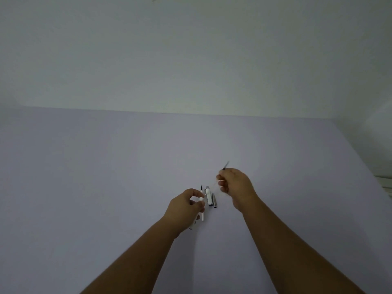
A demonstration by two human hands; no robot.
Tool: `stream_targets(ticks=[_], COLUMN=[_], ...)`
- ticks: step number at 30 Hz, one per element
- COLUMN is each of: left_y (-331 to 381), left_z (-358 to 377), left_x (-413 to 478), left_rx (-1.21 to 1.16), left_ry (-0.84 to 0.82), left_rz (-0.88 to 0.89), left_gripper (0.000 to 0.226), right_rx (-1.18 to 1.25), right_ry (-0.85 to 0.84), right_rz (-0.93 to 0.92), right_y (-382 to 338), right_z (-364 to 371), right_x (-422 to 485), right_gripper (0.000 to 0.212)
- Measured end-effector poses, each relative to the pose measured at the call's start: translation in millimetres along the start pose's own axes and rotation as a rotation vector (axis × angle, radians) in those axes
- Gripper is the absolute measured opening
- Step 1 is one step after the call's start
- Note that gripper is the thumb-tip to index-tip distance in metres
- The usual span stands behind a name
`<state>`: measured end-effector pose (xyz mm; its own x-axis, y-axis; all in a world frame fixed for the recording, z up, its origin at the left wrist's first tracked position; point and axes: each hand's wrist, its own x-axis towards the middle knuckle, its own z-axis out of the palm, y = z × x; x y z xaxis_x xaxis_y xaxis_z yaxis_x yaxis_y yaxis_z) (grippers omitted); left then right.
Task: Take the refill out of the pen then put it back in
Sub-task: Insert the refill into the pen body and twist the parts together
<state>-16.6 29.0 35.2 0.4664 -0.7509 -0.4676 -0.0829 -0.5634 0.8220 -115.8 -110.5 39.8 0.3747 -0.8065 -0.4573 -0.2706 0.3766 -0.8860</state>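
My left hand (186, 205) grips a white pen barrel (203, 216) whose lower end pokes out below the fingers. My right hand (235, 185), up and to the right, pinches a thin refill (225, 165); its dark, blurred end sticks out above the fingers. Between the two hands, on the pale table (106, 177), lie a white pen part with a grey tip (208, 196), a slim dark piece (214, 200) and a thin dark-tipped piece (201, 188). The two hands are apart, and the refill is outside the barrel.
A plain pale wall (191, 56) rises behind the table's far edge. The table's right edge runs diagonally at the right, with a white object (386, 183) beyond it.
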Motion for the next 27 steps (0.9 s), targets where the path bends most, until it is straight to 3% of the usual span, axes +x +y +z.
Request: stream_targets(ticks=[2, 4, 6, 8, 13, 27], left_y=[-5, -8, -10, -13, -18, -18], left_z=[-2, -4, -5, -6, -8, -16], left_x=[0, 1, 3, 5, 6, 3], left_rx=[-0.008, -0.033, -0.046, -0.045, -0.04, -0.026], left_ry=[0.007, 0.024, 0.04, 0.051, 0.07, 0.084], left_rz=[-0.023, -0.05, -0.067, -0.077, -0.073, -0.07], left_gripper=[0.009, 0.012, 0.017, 0.02, 0.015, 0.011], right_rx=[-0.27, -0.717, -0.937, -0.932, -0.825, -0.847], right_ry=[0.069, 0.024, 0.001, 0.021, 0.065, 0.146], right_rz=[-0.036, -0.084, -0.115, -0.116, -0.106, -0.214], right_y=[6, 17, 29, 38, 44, 44], right_z=[-12, -19, -21, -21, -20, -10], right_x=[8, 10, 8, 8, 6, -3], right_gripper=[0.018, 0.025, 0.037, 0.041, 0.014, 0.019])
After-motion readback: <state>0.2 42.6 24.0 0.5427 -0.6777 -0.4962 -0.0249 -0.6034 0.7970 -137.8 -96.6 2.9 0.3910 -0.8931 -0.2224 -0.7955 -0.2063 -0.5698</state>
